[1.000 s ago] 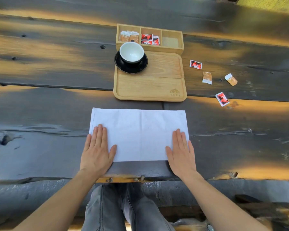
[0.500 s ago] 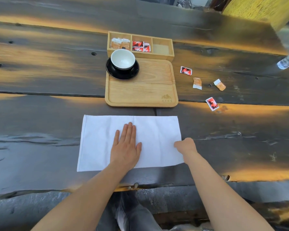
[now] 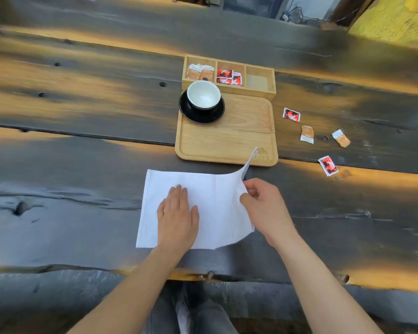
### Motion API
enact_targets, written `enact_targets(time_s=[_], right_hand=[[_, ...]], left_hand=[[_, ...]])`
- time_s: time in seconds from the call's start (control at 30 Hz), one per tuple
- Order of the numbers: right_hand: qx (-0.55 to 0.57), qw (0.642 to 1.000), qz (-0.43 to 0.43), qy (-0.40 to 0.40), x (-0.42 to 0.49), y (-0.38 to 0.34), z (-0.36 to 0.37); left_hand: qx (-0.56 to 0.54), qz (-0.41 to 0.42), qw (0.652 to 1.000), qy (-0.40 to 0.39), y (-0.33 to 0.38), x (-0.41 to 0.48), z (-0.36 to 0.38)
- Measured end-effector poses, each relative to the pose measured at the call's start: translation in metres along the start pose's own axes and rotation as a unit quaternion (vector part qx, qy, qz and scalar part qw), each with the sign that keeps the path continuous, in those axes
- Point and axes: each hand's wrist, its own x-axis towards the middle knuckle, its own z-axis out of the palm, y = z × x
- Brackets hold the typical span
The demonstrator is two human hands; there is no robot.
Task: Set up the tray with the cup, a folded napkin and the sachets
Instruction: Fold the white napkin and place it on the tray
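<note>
A white napkin lies on the dark table in front of the wooden tray. My left hand rests flat on its middle, fingers together. My right hand pinches the napkin's right edge and holds it raised, so the far right corner stands up over the tray's front rim. A white cup sits on a black saucer at the tray's back left corner. Several loose sachets lie right of the tray: red ones and brown ones.
Behind the tray stands a wooden box with three compartments: brown sachets on the left, red ones in the middle, the right one holds nothing I can make out. The table's near edge runs above my knees. A yellow wall is at the far right.
My left hand slid from the napkin's left corner to its middle. My right hand closed on the right edge and lifted it up and leftward.
</note>
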Motion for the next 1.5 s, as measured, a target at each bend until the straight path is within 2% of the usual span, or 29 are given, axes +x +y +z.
enact_targets(time_s=[0.07, 0.17, 0.27, 0.4, 0.53, 0.77, 0.83, 0.9, 0.97, 1.0, 1.1, 1.17, 1.27, 1.33, 1.5], right_hand=[[-0.061, 0.996, -0.058, -0.015, -0.003, -0.013, 0.038], [-0.147, 0.982, -0.115, -0.026, -0.002, -0.018, 0.101], [-0.190, 0.974, -0.104, -0.062, 0.000, -0.018, 0.154], [-0.234, 0.962, -0.085, -0.114, 0.001, -0.012, 0.200], [-0.198, 0.969, -0.079, -0.126, 0.002, -0.005, 0.224], [-0.258, 0.946, -0.123, -0.153, 0.007, 0.013, 0.227], [-0.252, 0.950, -0.146, -0.113, 0.007, 0.028, 0.213], [-0.266, 0.947, -0.177, -0.010, 0.013, 0.043, 0.193], [-0.297, 0.932, -0.187, 0.091, 0.026, 0.058, 0.174], [-0.311, 0.926, -0.185, 0.104, 0.032, 0.063, 0.168], [-0.361, 0.907, -0.216, 0.006, 0.050, 0.081, 0.166], [-0.409, 0.875, -0.253, -0.045, 0.054, 0.097, 0.164], [-0.451, 0.858, -0.244, -0.022, 0.056, 0.116, 0.144], [-0.467, 0.857, -0.217, 0.000, 0.055, 0.125, 0.131], [-0.462, 0.867, -0.184, -0.016, 0.049, 0.113, 0.121]], left_hand=[[-0.022, -0.078, 0.996, 0.048, -0.027, -0.005, -0.017], [-0.079, -0.178, 0.981, 0.027, -0.066, -0.006, -0.034], [-0.185, -0.155, 0.971, -0.001, -0.084, -0.008, -0.042], [-0.261, -0.147, 0.954, -0.023, -0.091, -0.006, -0.054], [-0.280, -0.158, 0.945, -0.050, -0.098, -0.003, -0.062], [-0.299, -0.190, 0.933, -0.072, -0.098, -0.001, -0.064], [-0.264, -0.195, 0.944, -0.033, -0.092, 0.000, -0.061], [-0.182, -0.170, 0.967, 0.046, -0.079, 0.000, -0.056], [-0.079, -0.070, 0.992, 0.074, -0.062, 0.002, -0.046], [-0.029, -0.018, 0.998, 0.051, -0.054, 0.006, -0.038], [0.096, 0.068, 0.992, -0.051, -0.047, 0.014, -0.008], [0.132, 0.078, 0.986, -0.065, -0.060, 0.015, 0.005], [0.138, 0.044, 0.989, -0.037, -0.082, 0.012, 0.009], [0.140, 0.019, 0.989, -0.047, -0.088, 0.011, 0.005], [0.137, 0.010, 0.986, -0.092, -0.078, 0.011, -0.011]])
